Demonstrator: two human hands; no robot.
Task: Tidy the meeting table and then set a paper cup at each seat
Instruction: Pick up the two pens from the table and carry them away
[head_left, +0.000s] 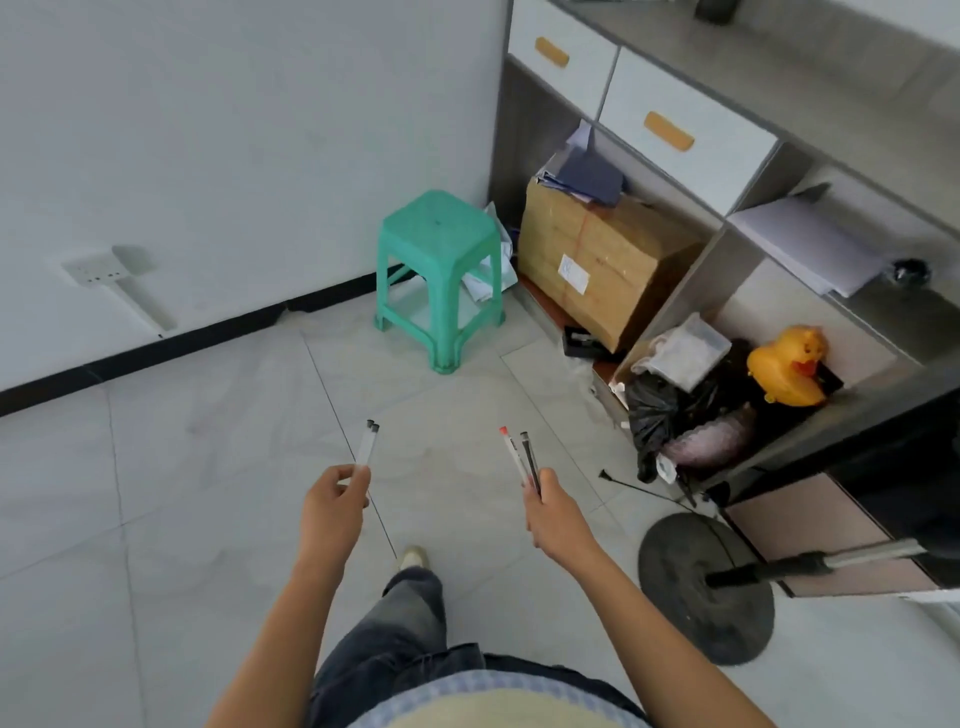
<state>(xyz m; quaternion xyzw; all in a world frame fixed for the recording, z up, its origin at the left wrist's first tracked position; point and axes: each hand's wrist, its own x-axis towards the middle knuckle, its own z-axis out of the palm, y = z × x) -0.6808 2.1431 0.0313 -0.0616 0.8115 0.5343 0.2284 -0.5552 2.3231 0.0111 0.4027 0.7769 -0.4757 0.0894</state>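
Observation:
My left hand (332, 506) grips two clear pens with black caps (368, 444), their tips pointing up and away from me. My right hand (556, 517) holds a small bundle of pens (522, 457), one with a red cap and the others dark. Both hands are raised over the tiled floor (208, 467), about a forearm's length apart. The meeting table and paper cups are out of view.
A green plastic stool (439, 270) stands by the white wall. On the right is a grey cabinet (680, 119) with drawers; its open shelves hold a cardboard box (597, 265), black bags (670, 410) and a yellow duck toy (789, 369). A black round stand base (691, 582) lies on the floor.

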